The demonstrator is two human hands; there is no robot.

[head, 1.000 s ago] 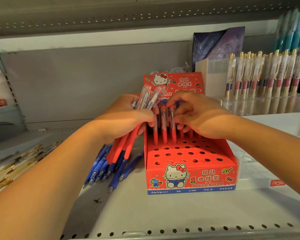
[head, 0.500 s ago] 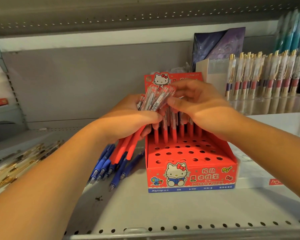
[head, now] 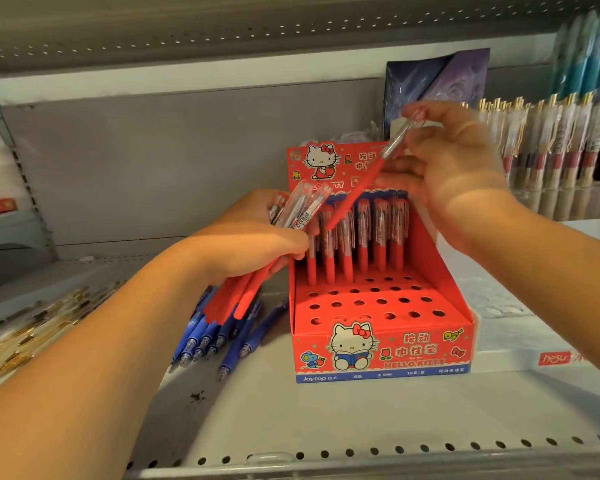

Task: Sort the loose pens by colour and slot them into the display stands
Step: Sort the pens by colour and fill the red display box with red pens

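Pinching one red-barrelled, clear-topped plastic pen [head: 361, 192] aslant over the red cardboard display stand [head: 381, 344], right hand [head: 454, 168] fingers [head: 440, 112] hold its clear end; left hand [head: 253, 247] fingers wrap a bundle of red pens [head: 246, 292] at the stand's left, above loose blue pens [head: 208, 337].

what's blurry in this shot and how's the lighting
Head view: the right hand and the red pen it pinches are smeared by motion; the left hand and the red box look sharp; light is dim and warm, with soft arm shadows on the shelf; the wide lens bows the shelf's front edge.
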